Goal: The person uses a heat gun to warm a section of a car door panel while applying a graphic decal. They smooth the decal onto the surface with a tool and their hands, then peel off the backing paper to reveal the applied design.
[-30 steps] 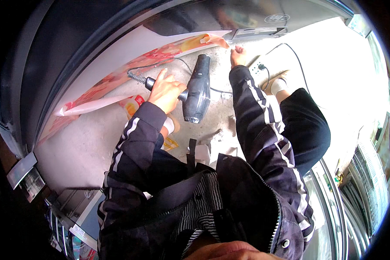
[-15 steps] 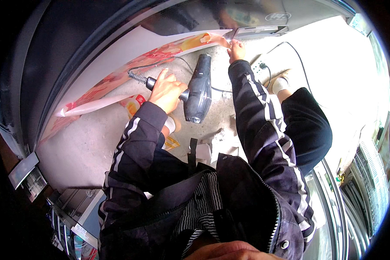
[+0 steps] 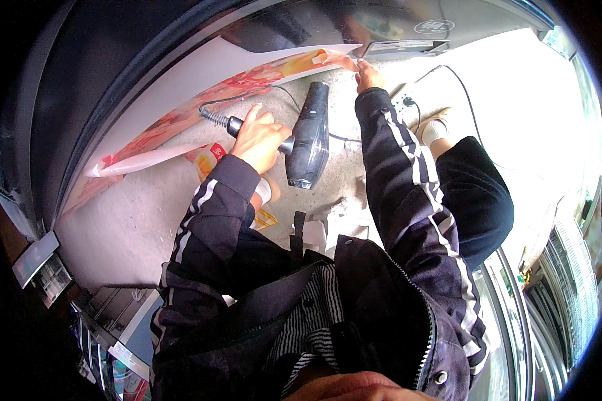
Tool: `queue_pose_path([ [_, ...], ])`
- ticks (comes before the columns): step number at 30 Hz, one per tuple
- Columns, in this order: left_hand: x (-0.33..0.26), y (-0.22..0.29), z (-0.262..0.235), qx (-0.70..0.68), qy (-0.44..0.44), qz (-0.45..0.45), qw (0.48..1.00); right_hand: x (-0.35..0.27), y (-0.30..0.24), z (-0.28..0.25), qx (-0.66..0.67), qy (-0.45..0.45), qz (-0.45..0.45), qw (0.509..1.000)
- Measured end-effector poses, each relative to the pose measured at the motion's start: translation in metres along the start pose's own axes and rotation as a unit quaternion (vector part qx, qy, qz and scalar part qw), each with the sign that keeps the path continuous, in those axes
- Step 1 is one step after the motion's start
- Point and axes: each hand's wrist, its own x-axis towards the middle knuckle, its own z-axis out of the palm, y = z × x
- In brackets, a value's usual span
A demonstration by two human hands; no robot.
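My left hand [image 3: 260, 142] is wrapped round the handle of a black hair dryer [image 3: 308, 140], whose nozzle points away from me toward the dark panel [image 3: 301, 27]. A printed plastic film [image 3: 241, 81], red, yellow and white, runs along the lower part of that panel. Its near left part curls away as a loose pinkish strip [image 3: 150, 160]. At the film's right end my right hand [image 3: 368, 76] pinches the film's peeled corner, close to the panel's lower edge. The fingertips there are partly hidden.
A power strip [image 3: 398, 99] with a black plug lies right of my right hand, its cord [image 3: 463, 93] curving rightward. White scraps [image 3: 341, 217] lie on the concrete floor [image 3: 140, 220] before me. Metal frames [image 3: 508, 314] and stacked racks [image 3: 572, 287] stand at the right.
The view has shifted slightly. My right hand stays at the film's corner with only a small movement, and the hair dryer keeps nearly the same pose in my left hand.
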Motion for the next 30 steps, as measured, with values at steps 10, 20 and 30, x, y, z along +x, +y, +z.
queue_pose_path([
  [10, 0.007, 0.004, -0.005, 0.004, -0.002, 0.011, 1.000, 0.003, -0.014, -0.015, -0.343, -0.023, -0.113, 0.932],
  [20, -0.010, 0.002, -0.006, -0.003, 0.002, -0.018, 1.000, -0.012, -0.031, 0.027, 0.254, 0.064, 0.132, 0.956],
  [30, -0.003, 0.000, 0.002, -0.013, 0.009, -0.004, 1.000, 0.004, -0.021, 0.004, 0.222, 0.022, 0.195, 0.955],
])
